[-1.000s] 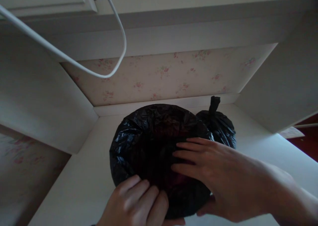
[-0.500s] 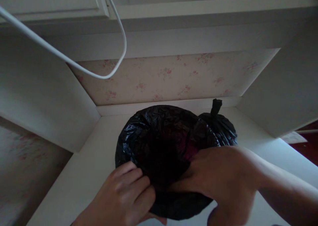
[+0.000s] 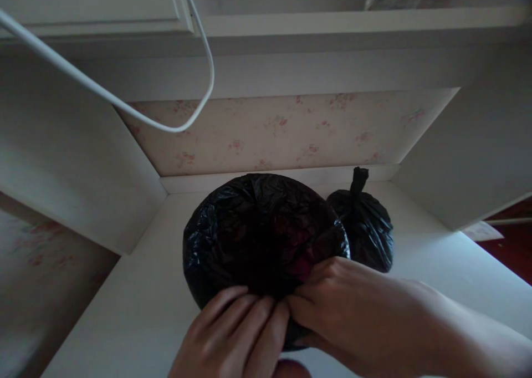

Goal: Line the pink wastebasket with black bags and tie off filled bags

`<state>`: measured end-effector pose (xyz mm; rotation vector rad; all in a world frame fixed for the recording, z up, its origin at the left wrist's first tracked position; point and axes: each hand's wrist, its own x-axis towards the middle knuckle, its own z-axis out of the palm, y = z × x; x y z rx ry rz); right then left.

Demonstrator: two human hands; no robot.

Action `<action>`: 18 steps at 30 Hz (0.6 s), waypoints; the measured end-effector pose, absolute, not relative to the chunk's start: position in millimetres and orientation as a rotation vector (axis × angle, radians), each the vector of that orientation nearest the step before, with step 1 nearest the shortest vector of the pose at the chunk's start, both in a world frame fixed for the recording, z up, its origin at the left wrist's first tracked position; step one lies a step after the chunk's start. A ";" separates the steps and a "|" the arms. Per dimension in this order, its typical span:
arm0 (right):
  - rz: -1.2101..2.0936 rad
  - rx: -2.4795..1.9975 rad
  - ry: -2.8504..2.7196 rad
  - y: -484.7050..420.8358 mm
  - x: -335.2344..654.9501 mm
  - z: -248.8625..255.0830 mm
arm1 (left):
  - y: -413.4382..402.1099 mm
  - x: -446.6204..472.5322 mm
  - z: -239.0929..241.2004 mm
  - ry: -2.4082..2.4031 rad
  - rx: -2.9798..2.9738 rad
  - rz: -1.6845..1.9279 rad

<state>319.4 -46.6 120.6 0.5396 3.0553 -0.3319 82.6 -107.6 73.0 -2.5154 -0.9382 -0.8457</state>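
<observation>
A black trash bag (image 3: 266,192) lines a round bin, its edge folded outward over the rim. A pink tint shows through the thin plastic on the inner right wall, and the bottom is too dark to make out. My left hand (image 3: 236,333) is curled over the near rim, its fingers closed on the bag's edge. Right beside it, my right hand (image 3: 332,300) grips the bag at the near right rim with bent fingers. Both thumbs are mostly hidden.
A tied, full black bag (image 3: 368,234) stands behind the bin on the right, on a white surface (image 3: 145,289). White panels (image 3: 75,156) flank it, with flowered wallpaper (image 3: 282,128) behind. A white cable (image 3: 166,127) hangs in front at upper left, below a cabinet door (image 3: 100,6).
My right hand has come up from inside the bin to its near rim. My left hand has shifted right along the edge, and the bin sits slightly further left, apart from the tied bag's top.
</observation>
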 end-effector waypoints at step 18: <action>-0.223 0.657 3.270 -52.9 325.9 108.5 | -44.6 -20.6 79.6 -0.860 -2.893 -0.750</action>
